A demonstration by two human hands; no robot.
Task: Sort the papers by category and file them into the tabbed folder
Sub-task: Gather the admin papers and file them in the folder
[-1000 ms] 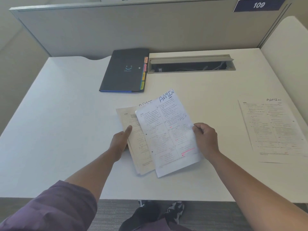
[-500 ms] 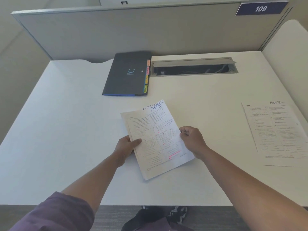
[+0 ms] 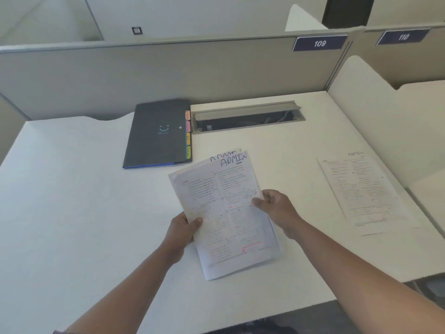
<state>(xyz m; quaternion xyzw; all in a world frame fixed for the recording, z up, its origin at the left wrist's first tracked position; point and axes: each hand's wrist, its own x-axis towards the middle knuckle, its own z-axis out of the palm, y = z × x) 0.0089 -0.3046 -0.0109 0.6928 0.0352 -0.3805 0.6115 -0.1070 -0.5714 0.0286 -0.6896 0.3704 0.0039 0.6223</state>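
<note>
Thin printed paper stack (image 3: 224, 213), "ADMIN" end pointing away, long axis tilted slightly left; left hand (image 3: 179, 233) and right hand (image 3: 277, 208) pinch side edges. Dark matte tabbed folder (image 3: 156, 133) lies closed.

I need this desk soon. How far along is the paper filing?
Early. Done: one sheet marked ADMIN lies set aside at the right. In hand: the left hand and right hand hold a small stack, top sheet also marked ADMIN. Left: the tabbed folder is shut, so the filing is not yet begun.
</note>
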